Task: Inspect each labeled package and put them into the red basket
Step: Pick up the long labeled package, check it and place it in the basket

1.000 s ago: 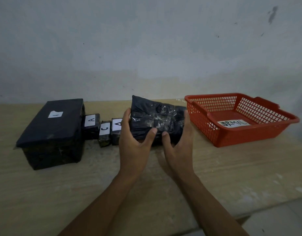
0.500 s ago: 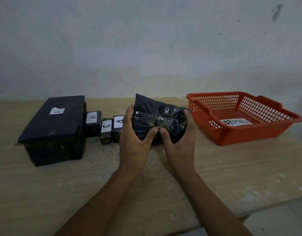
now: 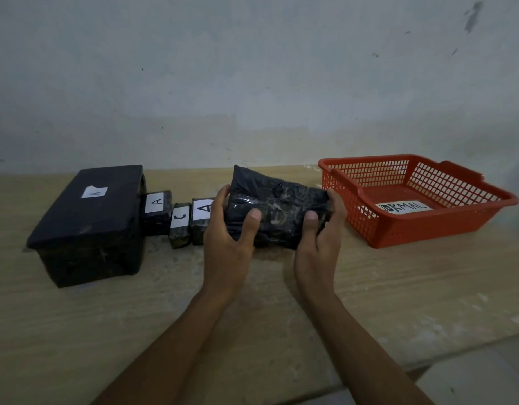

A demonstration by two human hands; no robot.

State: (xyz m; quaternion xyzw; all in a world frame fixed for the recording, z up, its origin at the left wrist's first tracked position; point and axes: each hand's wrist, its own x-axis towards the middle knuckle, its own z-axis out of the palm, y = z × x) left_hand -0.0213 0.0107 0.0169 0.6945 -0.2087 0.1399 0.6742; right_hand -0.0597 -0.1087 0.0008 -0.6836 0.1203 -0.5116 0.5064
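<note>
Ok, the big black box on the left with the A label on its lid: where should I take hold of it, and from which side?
Probably by its two short end walls, one hand each, from above and the front. The big black box looks too wide for one hand, and its overhanging lid may lift off. The small package labelled A crowds its right end, so clear that first. Both the left hand and right hand hold the black wrapped package.

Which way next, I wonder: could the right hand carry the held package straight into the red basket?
Probably yes. The right hand grips the black package on the side facing the red basket, which is open-topped, with nothing between them.
</note>
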